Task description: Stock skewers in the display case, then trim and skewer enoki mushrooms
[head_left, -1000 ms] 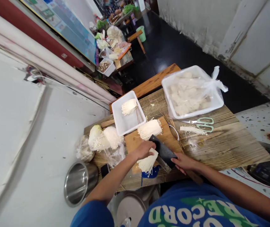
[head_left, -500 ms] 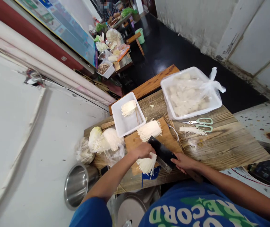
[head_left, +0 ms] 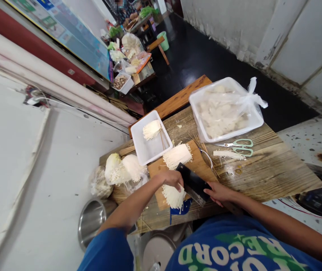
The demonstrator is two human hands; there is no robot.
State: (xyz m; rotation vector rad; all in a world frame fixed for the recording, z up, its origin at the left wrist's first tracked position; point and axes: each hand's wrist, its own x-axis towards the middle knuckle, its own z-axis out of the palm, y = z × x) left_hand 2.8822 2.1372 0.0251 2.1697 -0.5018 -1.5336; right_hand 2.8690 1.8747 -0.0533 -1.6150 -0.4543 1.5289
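My left hand is closed on the root end of a bunch of enoki mushrooms, whose fanned caps face the near edge of the cutting board. In my right hand is a dark-bladed cleaver; its blade lies beside the left fingertips, and whether it touches the bunch I cannot tell. Part of the cleaver's handle is hidden by my fingers. Another, larger enoki bunch rests on the board just beyond the blade.
Behind the board stands a white tub with skewered enoki. A bagged white tray, green-handled scissors and loose skewers lie to the right. More enoki and a steel pot are on the left. A person works at a far table.
The view has shifted slightly. Both hands, the cleaver and the enoki bunch keep almost the same places on the board.
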